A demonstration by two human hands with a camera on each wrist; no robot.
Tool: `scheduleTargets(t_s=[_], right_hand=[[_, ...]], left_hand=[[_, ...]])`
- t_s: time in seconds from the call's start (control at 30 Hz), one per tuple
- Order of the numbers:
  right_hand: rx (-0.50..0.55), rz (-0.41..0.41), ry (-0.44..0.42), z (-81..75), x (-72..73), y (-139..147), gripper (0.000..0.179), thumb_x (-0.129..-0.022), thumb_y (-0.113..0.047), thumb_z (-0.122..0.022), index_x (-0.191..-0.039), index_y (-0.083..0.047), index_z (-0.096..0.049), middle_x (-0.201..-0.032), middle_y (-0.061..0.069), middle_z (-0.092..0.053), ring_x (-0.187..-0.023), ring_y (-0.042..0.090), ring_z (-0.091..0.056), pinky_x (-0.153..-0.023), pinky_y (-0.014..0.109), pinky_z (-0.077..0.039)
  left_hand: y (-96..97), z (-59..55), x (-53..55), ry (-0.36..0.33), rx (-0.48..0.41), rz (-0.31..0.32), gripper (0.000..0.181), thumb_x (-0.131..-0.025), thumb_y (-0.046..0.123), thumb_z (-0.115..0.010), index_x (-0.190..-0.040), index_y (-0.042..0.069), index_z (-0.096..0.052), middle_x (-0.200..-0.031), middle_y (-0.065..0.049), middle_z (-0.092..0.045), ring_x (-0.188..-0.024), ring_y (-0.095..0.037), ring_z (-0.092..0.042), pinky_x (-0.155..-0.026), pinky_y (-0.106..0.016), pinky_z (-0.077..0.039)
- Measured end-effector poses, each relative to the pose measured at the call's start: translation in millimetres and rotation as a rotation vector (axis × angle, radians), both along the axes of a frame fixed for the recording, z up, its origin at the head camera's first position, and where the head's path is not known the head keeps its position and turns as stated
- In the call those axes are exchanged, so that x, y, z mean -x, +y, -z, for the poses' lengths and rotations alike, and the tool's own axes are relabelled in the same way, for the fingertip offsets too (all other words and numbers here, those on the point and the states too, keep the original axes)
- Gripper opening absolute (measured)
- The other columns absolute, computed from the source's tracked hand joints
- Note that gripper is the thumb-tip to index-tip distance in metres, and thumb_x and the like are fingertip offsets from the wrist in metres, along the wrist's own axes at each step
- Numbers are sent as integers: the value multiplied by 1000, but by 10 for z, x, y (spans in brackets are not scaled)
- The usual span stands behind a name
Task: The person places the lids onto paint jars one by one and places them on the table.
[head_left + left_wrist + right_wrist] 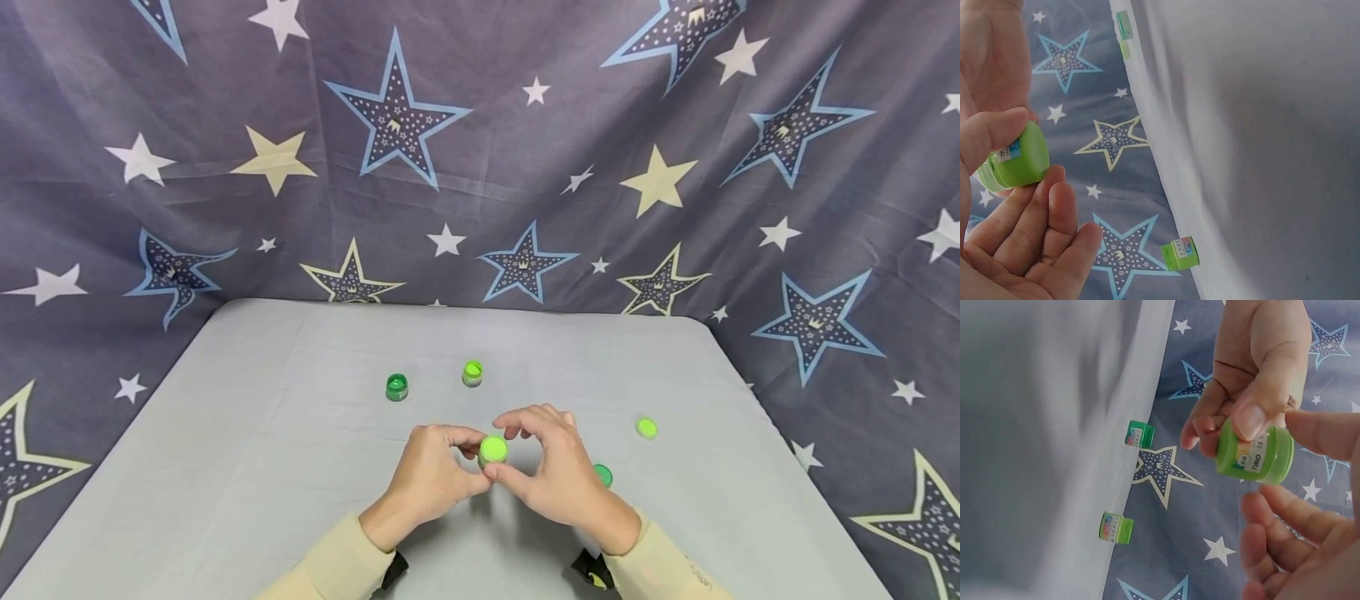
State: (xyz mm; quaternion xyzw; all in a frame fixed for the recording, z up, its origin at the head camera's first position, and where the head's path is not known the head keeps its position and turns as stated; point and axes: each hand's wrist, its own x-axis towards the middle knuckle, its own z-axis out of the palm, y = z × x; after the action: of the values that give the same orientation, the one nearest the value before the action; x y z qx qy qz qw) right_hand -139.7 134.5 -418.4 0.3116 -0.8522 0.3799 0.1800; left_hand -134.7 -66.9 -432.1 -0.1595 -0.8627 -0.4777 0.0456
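Observation:
My left hand (431, 471) grips a small light-green jar (492, 450) between thumb and fingers, its lid on, above the near middle of the table. In the right wrist view a white and orange label (1252, 455) shows on the jar's side. My right hand (551, 467) is at the lid side, its thumb touching the jar and its fingers curved loosely apart around it. Farther back stand two small jars without lids, one dark green (397, 387) and one lime green (472, 373).
A lime lid (647, 428) lies on the table to the right. Partly hidden behind my right wrist is a green lid (603, 475). The pale cloth-covered table (225, 467) meets a star-patterned curtain (465, 133) at its back and sides.

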Motion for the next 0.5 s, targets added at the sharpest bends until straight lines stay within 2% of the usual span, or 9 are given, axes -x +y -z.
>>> scheduleTargets(t_s=[0.13,0.27,0.5], right_hand=[[-17,-57,-26,-13,-1,27,45,-76,-20,-91,-117,-21,-71,-98,-15,-66,-94,5,-56,-80,35,-32],[-21,-104,-26,-12,6,33,42,-79,-15,-89,-118,-16,-73,-106,-15,-69,-99,9,-59,-82,38,-31],[-30,-120,-26,-29,4,28,40,-79,-12,-86,-117,-19,-75,-109,-16,-70,-105,8,-59,-84,37,-31]], left_hand=[[2,4,3,2,5,4,22,-72,16,-92,-92,22,-82,-78,16,-67,-78,-19,-65,-67,-24,-49],[3,6,3,13,7,7,21,-73,17,-91,-91,23,-82,-77,17,-67,-78,-18,-65,-65,-24,-49],[4,3,-2,24,13,9,21,-73,16,-91,-91,22,-82,-77,18,-67,-75,-15,-64,-64,-23,-48]])
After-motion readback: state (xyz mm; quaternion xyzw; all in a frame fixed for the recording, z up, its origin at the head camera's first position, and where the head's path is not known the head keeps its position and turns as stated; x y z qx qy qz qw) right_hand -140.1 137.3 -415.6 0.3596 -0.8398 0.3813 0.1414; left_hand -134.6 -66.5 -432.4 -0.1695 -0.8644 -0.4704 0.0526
